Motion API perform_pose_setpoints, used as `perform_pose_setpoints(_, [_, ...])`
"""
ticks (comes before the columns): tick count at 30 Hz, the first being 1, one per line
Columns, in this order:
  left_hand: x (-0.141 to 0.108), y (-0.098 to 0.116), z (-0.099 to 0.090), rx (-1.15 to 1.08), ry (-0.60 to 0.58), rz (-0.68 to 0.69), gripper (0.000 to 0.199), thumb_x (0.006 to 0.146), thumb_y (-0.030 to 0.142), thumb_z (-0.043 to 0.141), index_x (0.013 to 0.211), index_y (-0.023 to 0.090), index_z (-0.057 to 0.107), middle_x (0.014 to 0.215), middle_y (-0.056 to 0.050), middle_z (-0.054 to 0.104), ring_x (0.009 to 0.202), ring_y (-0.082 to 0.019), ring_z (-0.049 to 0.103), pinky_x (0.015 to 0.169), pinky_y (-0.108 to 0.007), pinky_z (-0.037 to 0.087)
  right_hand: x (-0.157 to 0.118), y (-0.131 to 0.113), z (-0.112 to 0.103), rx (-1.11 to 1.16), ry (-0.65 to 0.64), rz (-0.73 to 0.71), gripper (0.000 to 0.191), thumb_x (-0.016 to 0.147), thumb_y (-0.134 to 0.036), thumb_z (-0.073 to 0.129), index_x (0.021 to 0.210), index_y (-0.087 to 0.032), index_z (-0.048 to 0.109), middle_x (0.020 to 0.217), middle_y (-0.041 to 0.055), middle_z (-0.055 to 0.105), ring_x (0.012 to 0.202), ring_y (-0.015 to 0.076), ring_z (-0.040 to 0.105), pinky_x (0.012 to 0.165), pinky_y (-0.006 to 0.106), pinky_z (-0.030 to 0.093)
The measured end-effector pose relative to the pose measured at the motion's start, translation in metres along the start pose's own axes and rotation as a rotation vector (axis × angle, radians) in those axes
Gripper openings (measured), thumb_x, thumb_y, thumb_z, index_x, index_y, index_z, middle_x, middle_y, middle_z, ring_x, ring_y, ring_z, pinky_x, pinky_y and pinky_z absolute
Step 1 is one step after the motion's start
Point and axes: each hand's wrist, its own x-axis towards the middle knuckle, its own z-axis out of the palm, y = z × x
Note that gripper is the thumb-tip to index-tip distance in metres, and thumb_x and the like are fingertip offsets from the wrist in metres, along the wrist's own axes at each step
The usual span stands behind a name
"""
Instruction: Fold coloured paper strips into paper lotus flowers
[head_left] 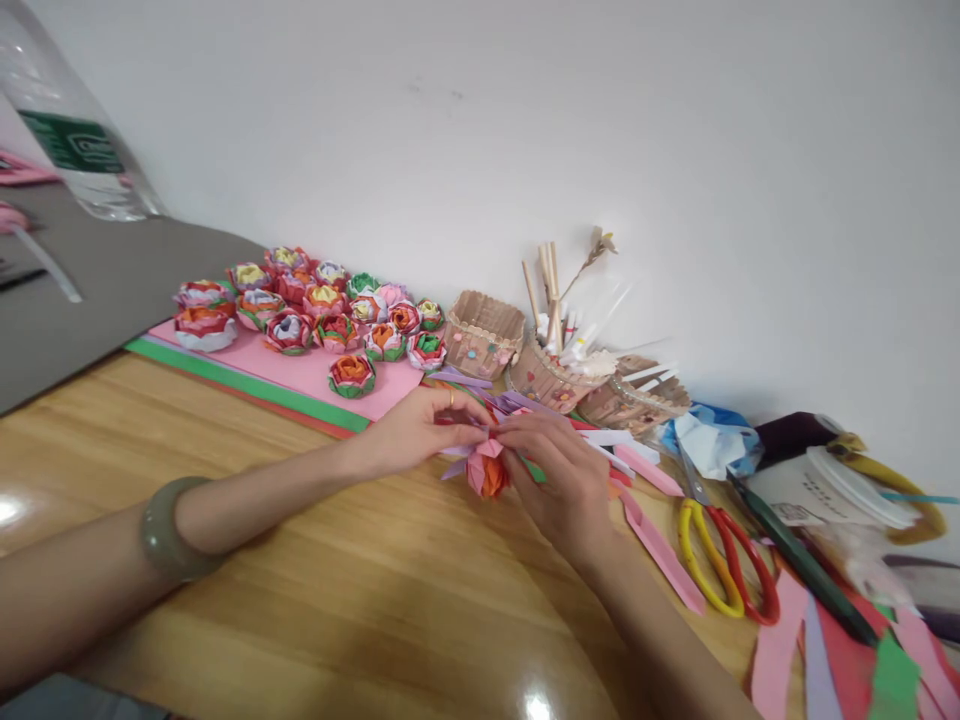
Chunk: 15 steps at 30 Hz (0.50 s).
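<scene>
Between both hands, just above the wooden table (300, 570), is a small paper flower (487, 472) with an orange centre and pink outer petals. My left hand (420, 430) pinches its upper edge between thumb and fingers. From the right, my right hand (559, 480) holds the same flower, its fingers closed at the top and side. The fingertips of both hands nearly meet there. Lilac strips stick out beside the flower, and whether they are attached cannot be seen. Behind my left hand a finished-looking flower (352, 375) with a green outside sits on pink paper (390, 392).
Several folded flowers (289, 330) cover the paper stack. Three brown cardboard baskets (484, 335) stand along the wall, one holding sticks. At right lie yellow-and-red scissors (709, 560), a dark green tool (806, 560), paper strips (780, 640) and a white tub (832, 495). A bottle (79, 140) stands back left.
</scene>
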Motion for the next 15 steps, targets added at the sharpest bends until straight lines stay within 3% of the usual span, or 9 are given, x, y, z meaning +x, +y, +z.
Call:
perform_pose_setpoints(3, [-0.001, -0.002, 0.0, 0.096, 0.155, 0.177, 0.006, 0.073, 0.019, 0.063, 0.072, 0.014, 0.064, 0.078, -0.003, 0.062, 0.077, -0.015, 0.058, 0.073, -0.028, 0.046, 0.005, -0.009, -0.004, -0.026, 0.102, 0.128, 0.008, 0.081, -0.021, 0.053, 0.083, -0.021, 0.061, 0.087, 0.0089, 0.063, 0.082, 0.021, 0.057, 0.072, 0.034, 0.045])
perform_pose_setpoints(6, [-0.004, -0.004, 0.0, 0.221, 0.206, 0.343, 0.006, 0.078, 0.019, 0.059, 0.076, 0.016, 0.064, 0.08, -0.003, 0.06, 0.076, -0.014, 0.057, 0.07, -0.026, 0.046, 0.01, -0.018, -0.007, 0.162, -0.052, 0.317, 0.015, 0.085, -0.027, 0.05, 0.077, -0.02, 0.061, 0.072, 0.0039, 0.061, 0.068, 0.0169, 0.054, 0.063, 0.029, 0.042])
perform_pose_setpoints(9, [-0.008, -0.005, 0.002, 0.368, 0.184, 0.472, 0.007, 0.082, 0.018, 0.055, 0.079, 0.018, 0.062, 0.081, -0.002, 0.059, 0.079, -0.014, 0.056, 0.072, -0.027, 0.044, 0.012, -0.02, -0.007, 0.409, -0.178, 0.487, 0.023, 0.086, -0.034, 0.048, 0.073, -0.019, 0.061, 0.068, 0.001, 0.059, 0.063, 0.0144, 0.052, 0.058, 0.025, 0.038])
perform_pose_setpoints(15, [-0.011, -0.004, 0.007, 0.523, 0.203, 0.451, 0.011, 0.087, 0.014, 0.043, 0.08, 0.017, 0.051, 0.08, -0.003, 0.053, 0.076, -0.014, 0.05, 0.069, -0.028, 0.04, 0.011, -0.013, -0.005, 0.624, -0.166, 0.675, 0.026, 0.08, -0.036, 0.055, 0.062, -0.017, 0.054, 0.06, -0.0022, 0.048, 0.056, 0.0111, 0.041, 0.052, 0.024, 0.031])
